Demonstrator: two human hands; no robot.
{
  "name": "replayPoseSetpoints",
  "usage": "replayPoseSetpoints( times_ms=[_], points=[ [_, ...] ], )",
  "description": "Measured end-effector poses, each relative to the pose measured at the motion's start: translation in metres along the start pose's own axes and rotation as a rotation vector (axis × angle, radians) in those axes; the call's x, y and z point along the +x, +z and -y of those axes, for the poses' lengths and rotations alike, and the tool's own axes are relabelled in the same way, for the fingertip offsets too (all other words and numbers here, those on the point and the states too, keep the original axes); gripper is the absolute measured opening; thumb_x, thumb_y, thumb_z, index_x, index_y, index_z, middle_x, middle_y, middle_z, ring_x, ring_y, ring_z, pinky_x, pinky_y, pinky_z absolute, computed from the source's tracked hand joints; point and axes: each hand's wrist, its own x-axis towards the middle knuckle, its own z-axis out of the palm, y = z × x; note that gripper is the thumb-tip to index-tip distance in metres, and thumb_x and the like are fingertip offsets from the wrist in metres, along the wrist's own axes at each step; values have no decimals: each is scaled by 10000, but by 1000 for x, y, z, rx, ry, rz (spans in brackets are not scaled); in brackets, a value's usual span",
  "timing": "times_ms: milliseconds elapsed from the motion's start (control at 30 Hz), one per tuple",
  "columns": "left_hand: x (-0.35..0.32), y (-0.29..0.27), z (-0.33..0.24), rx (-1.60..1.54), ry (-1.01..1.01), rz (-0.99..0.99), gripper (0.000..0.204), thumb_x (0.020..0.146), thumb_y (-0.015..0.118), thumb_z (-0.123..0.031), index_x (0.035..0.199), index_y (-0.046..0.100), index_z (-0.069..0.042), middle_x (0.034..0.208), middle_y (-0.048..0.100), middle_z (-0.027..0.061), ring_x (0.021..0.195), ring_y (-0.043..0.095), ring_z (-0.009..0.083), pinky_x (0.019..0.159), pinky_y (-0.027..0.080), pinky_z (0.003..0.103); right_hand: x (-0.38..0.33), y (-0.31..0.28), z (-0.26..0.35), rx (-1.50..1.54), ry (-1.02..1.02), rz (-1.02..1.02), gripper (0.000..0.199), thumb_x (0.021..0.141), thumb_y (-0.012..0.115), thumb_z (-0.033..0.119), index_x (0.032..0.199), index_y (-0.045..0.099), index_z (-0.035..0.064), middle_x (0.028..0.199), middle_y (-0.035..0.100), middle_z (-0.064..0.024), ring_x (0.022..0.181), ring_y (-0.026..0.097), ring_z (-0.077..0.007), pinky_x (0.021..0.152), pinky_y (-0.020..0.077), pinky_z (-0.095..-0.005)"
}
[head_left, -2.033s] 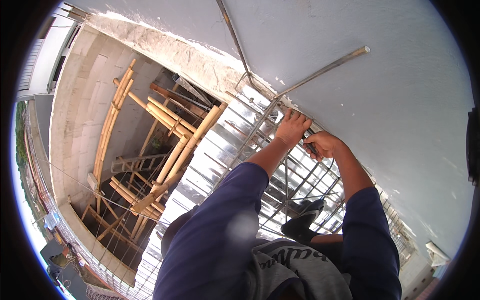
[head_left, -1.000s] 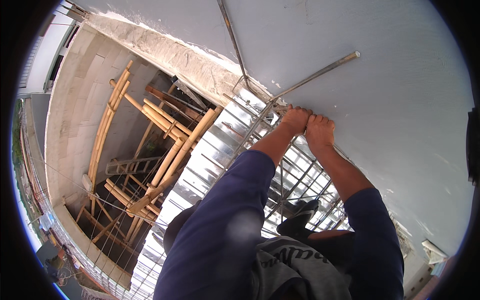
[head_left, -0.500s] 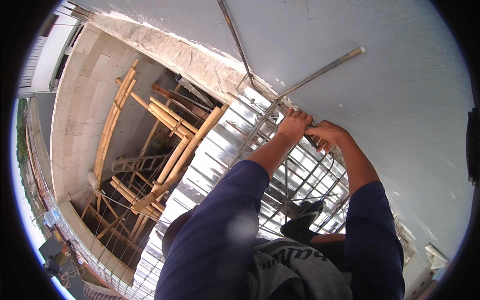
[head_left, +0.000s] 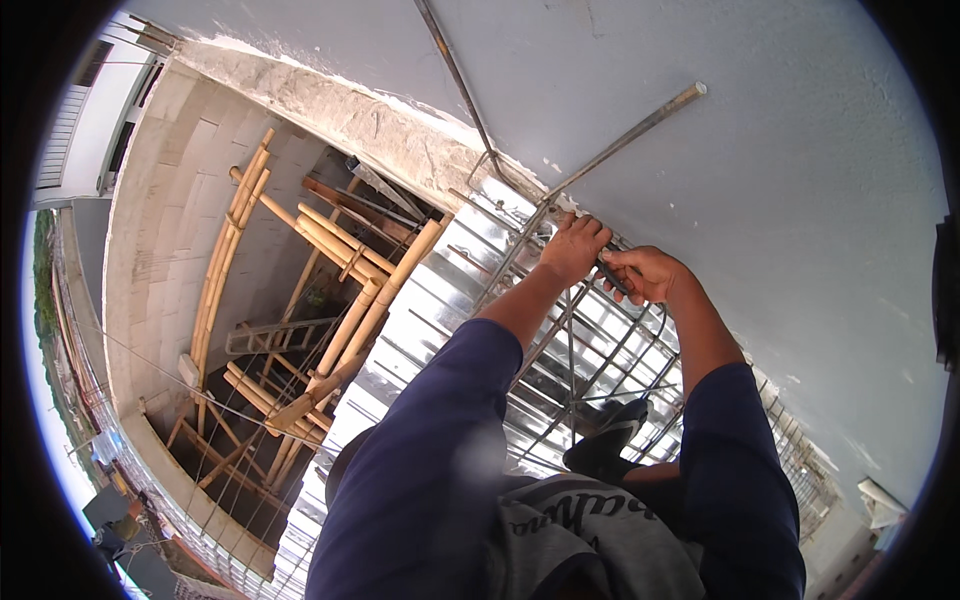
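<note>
Against the foot of the grey wall, both my hands work close together over the rebar mesh (head_left: 590,375). My left hand (head_left: 577,248) is closed, its fingers curled over at the bars beside the wall; what lies under them is hidden. Just to its right, my right hand (head_left: 645,273) is closed on a dark slim handle-like piece (head_left: 611,276), its far end lost near the left hand. A thick bent steel bar (head_left: 630,143) rises from the mesh beside the left hand and leans on the wall.
Shiny corrugated metal decking (head_left: 400,345) lies beneath the bars. To the left it ends at a deep opening with bamboo scaffolding (head_left: 350,250) and a ladder (head_left: 285,336). The grey wall (head_left: 800,200) closes off the right. My shoe (head_left: 610,440) rests among the bars.
Both hands have shifted slightly left in the view, along with the bars and wall. The right hand has turned, showing more of the dark piece in its fingers.
</note>
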Motion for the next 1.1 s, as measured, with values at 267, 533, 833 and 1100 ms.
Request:
replayPoseSetpoints(
  times_ms=[267, 533, 833, 1100],
  points=[
    [33, 6, 1, -12, -105, 280, 358, 768, 635, -110, 1125, 616, -129, 1166, 619, 127, 1167, 543, 284, 1033, 382, 440, 8, 40, 6, -1334, -4, -615, 457, 754, 677, 248, 1100, 596, -41, 1075, 648, -176, 987, 648, -272, 908, 496, -363],
    [24, -50, 19, -369, -519, -32, 200, 823, 590, -150, 996, 670, -88, 976, 680, 150, 991, 615, 374, 891, 498, 404, -31, -35, -65, -586, 17, -132, 353, 805, 533, 214, 1068, 589, -14, 888, 650, -178, 709, 643, -253, 578, 514, -373],
    [-21, 34, -18, -387, -432, 754, 208, 756, 576, -195, 819, 671, -20, 707, 673, 150, 688, 659, 291, 688, 517, 409, -104, -96, -219, -1385, -109, -581, 501, 776, 664, 221, 1196, 468, 32, 1120, 546, -151, 1032, 576, -317, 890, 458, -456],
    [-47, 91, -64, -298, -155, 923, 290, 753, 550, -215, 916, 705, -31, 887, 692, 198, 870, 667, 341, 792, 532, 432, -64, -137, -252, -1806, -103, -814, 492, 832, 607, 171, 1277, 451, 33, 1139, 536, -124, 1102, 527, -264, 925, 402, -473]
  ],
)
